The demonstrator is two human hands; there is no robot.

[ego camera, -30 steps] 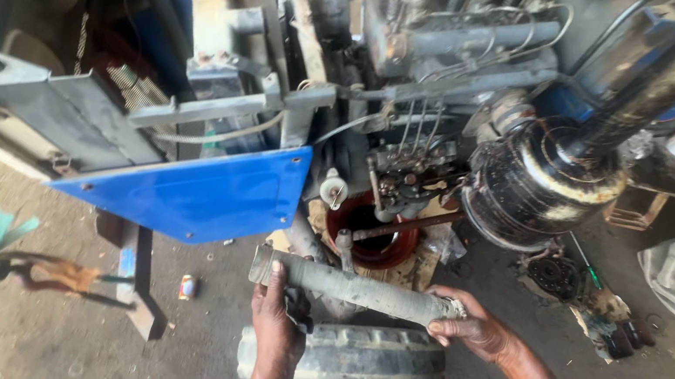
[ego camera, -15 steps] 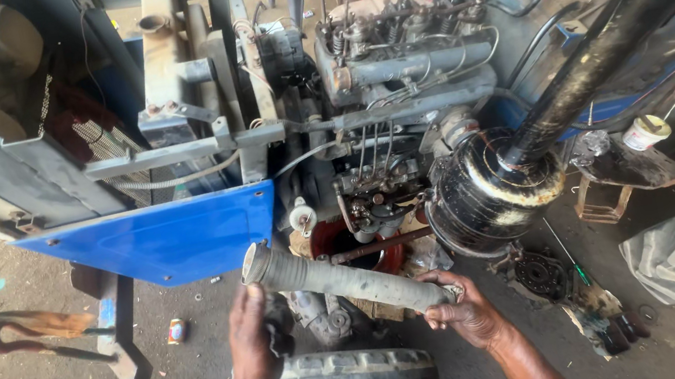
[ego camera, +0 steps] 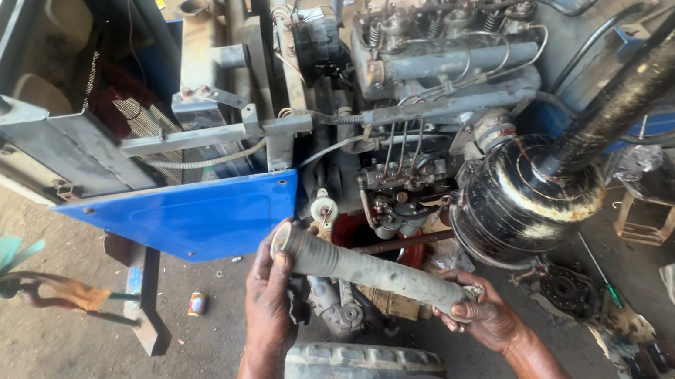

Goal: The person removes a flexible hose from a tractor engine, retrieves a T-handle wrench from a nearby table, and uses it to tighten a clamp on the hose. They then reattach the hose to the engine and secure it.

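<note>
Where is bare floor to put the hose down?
Bare floor lies left of the left hand, between the small can and the rag. Around the right hand, hose and black drum, parts crowd the floor.

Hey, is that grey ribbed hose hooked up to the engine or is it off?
Off. The grey ribbed hose is held free, left hand and right hand gripping its two ends; the near end is open, joined to nothing.
</note>
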